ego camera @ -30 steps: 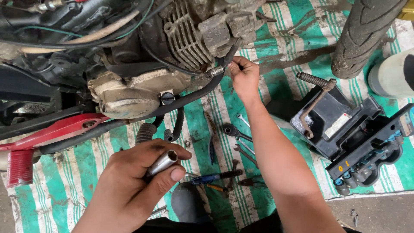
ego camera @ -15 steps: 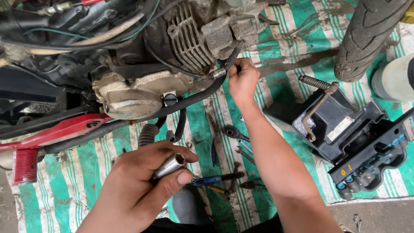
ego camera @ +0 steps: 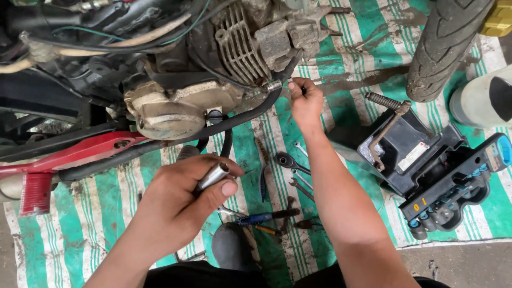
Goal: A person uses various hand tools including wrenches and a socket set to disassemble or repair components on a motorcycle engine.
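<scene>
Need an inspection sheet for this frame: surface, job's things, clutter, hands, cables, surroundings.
Surface: green-and-white striped mat, dirty.
Job's things: metal socket in left hand; right hand at a fitting beside the engine.
Clutter: wrenches, screwdriver, black plastic case.
Hands: left closed on socket; right pinching at fitting.
Cables: black hose, wires over engine.
Surroundings: tyre, white container, red frame part.

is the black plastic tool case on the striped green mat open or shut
Open. The black plastic tool case lies spread on the striped green mat, its inside showing a row of sockets; a rusty spring tool rests across it.
</scene>
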